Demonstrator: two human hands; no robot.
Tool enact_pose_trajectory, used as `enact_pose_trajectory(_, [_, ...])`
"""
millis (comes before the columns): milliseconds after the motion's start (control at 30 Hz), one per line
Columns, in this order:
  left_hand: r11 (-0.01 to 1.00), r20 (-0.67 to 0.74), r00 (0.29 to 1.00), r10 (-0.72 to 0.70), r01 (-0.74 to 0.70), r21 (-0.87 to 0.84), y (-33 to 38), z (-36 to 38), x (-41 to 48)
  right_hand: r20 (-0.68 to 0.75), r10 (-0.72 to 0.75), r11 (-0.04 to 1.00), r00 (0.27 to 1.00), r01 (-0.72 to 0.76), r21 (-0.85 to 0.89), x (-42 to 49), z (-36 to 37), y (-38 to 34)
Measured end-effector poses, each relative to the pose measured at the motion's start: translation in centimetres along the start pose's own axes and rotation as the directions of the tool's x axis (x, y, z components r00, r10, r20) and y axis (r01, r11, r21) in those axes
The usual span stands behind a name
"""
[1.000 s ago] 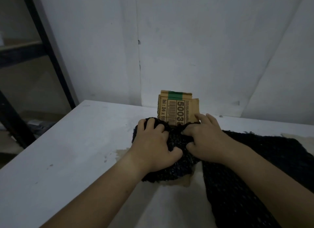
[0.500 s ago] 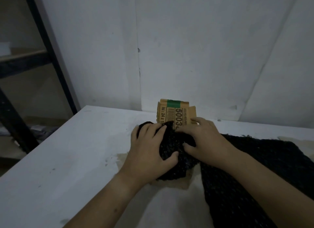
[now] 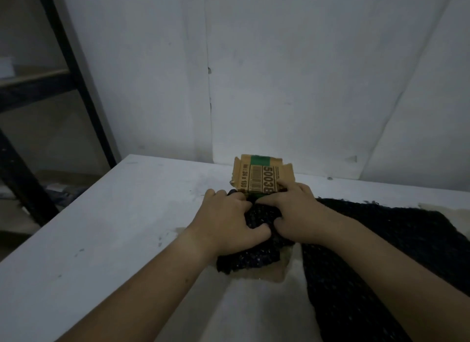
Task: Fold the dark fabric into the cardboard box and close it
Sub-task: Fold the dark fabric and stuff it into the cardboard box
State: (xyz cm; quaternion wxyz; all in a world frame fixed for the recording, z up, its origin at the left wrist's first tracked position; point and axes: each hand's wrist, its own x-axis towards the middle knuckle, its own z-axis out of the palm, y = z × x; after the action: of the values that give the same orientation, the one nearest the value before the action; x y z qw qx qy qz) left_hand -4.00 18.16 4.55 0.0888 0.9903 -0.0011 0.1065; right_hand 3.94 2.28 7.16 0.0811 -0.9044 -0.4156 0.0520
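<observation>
A small cardboard box (image 3: 262, 175) stands open on the white table, its printed back flap with a barcode and green tape upright. A near flap (image 3: 273, 273) lies flat toward me. Dark knitted fabric (image 3: 256, 259) is bunched over the box opening and trails off to the right (image 3: 407, 240) across the table. My left hand (image 3: 226, 224) presses down on the bunched fabric, fingers curled into it. My right hand (image 3: 297, 214) grips the same bundle beside it, fingertips touching the upright flap. The inside of the box is hidden.
The white table (image 3: 114, 227) ends at a left edge, with a dark metal shelf frame (image 3: 76, 82) beyond it. A white wall (image 3: 279, 74) rises right behind the box. A brownish patch (image 3: 452, 209) shows at the far right of the table.
Both hands have pushed forward toward the upright flap, packing the fabric bundle tighter. The view has tilted, so the box sits lower in the frame.
</observation>
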Motion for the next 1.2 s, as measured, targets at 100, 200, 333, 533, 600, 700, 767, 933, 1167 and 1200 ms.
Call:
enact_pose_trajectory(100, [0.999,-0.09,0.996,-0.016,0.014,-0.03,0.2,0.4,-0.7,-0.389,-0.003,0.992,0.921,0.051,0.113,-2.6,-0.2,1.3])
enact_pose_trajectory(200, [0.996,-0.171,0.985,-0.034,0.019,-0.087,0.3,0.8,-1.7,-0.424,0.074,0.997,0.903,-0.059,0.048,-4.4,-0.2,2.4])
enact_pose_trajectory(333, [0.994,-0.199,0.977,-0.08,0.063,-0.092,0.3,1.2,-2.9,-0.32,0.014,0.994,0.947,-0.047,-0.096,-4.4,0.0,2.3])
enact_pose_trajectory(533, [0.99,-0.232,0.968,-0.094,0.065,-0.128,0.1,1.4,-3.0,-0.159,0.021,0.975,0.987,-0.056,-0.216,-3.0,-0.3,0.7])
enact_pose_trajectory(600, [0.989,-0.247,0.966,-0.07,0.035,-0.142,0.1,1.5,-3.0,-0.074,0.067,0.972,0.995,-0.082,-0.218,-2.1,-0.1,0.7])
enact_pose_trajectory(700, [0.991,-0.237,0.969,-0.069,0.04,-0.127,0.1,1.7,-2.9,0.067,0.16,0.971,0.985,-0.144,-0.19,-0.9,0.6,0.3])
enact_pose_trajectory(767, [0.991,-0.225,0.971,-0.078,0.051,-0.125,0.1,1.7,-2.9,0.09,0.166,0.972,0.982,-0.148,-0.182,-0.7,1.0,0.2])
enact_pose_trajectory(933, [0.99,-0.221,0.973,-0.069,0.04,-0.133,0.1,1.5,-2.9,-0.169,0.045,0.994,0.985,-0.061,-0.093,-2.9,-0.7,0.0])
enact_pose_trajectory(1167, [0.988,-0.215,0.974,-0.064,0.031,-0.154,0.0,1.6,-2.7,-0.116,-0.024,0.974,0.993,-0.004,-0.228,-6.8,-2.3,-0.2])
enact_pose_trajectory(1200, [0.987,-0.213,0.975,-0.065,0.031,-0.158,0.0,1.6,-2.8,-0.107,-0.039,0.969,0.994,0.012,-0.245,-6.8,-2.2,-0.3])
